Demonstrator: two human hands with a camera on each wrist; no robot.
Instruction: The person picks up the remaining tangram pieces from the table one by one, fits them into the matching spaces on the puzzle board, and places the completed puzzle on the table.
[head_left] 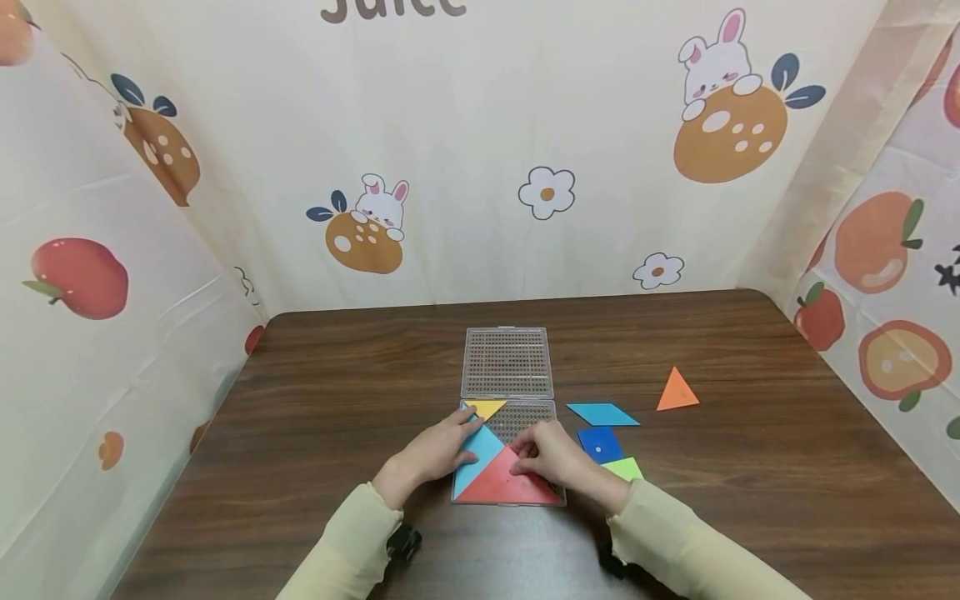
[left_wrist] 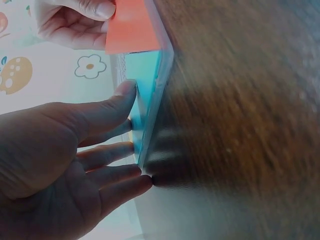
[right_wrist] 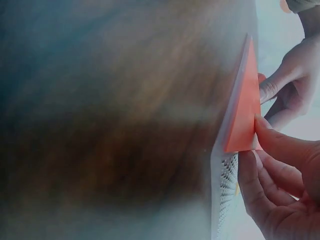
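A clear, hinged tangram case (head_left: 534,412) lies unfolded on the table, its lid (head_left: 507,362) laid back away from me. In its near half sit a large light-blue triangle (head_left: 472,471) on the left and a small yellow triangle (head_left: 489,408) at the upper left. The large red triangle (head_left: 498,485) lies along the near edge, beside the blue one. My right hand (head_left: 558,457) pinches the red triangle by its edge, thumb on top in the right wrist view. My left hand (head_left: 433,452) rests with extended fingers at the case's left side, thumb touching the blue triangle.
Right of the case lie a light-blue parallelogram (head_left: 602,414), a dark-blue square (head_left: 600,445) and a lime-green piece (head_left: 628,469) partly hidden by my right arm. Farther right is an orange triangle (head_left: 677,392). A printed curtain (head_left: 480,208) hangs behind the brown table (head_left: 352,375).
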